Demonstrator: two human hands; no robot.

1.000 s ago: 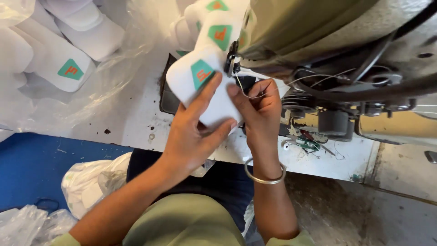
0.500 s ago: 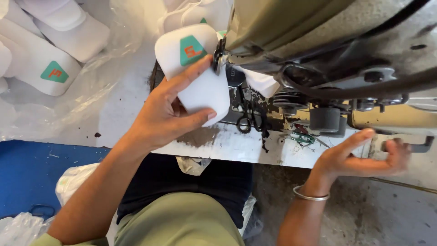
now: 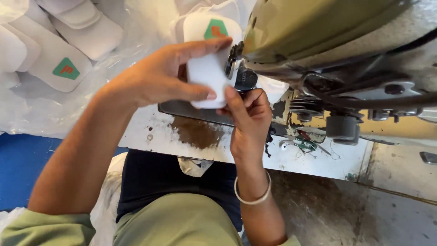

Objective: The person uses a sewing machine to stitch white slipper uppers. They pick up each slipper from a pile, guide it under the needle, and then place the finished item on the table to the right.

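Observation:
My left hand [image 3: 159, 75] grips a white padded fabric piece [image 3: 207, 73] with a green triangular patch, holding it against the needle area of an olive-green sewing machine [image 3: 318, 27]. My right hand [image 3: 248, 116], a metal bangle on its wrist, presses on the piece's lower right edge next to the presser foot [image 3: 236, 64]. The needle itself is hidden behind the fingers and the piece.
Several more white padded pieces with green patches [image 3: 63, 68] lie on clear plastic at the upper left. The white worn machine table [image 3: 255, 155] has a rusty stain and small clutter at its right. A blue surface [image 3: 18, 168] lies at the lower left.
My right hand has come back from the knob at the far right to the fabric piece. The piece now sits higher, against the presser foot.

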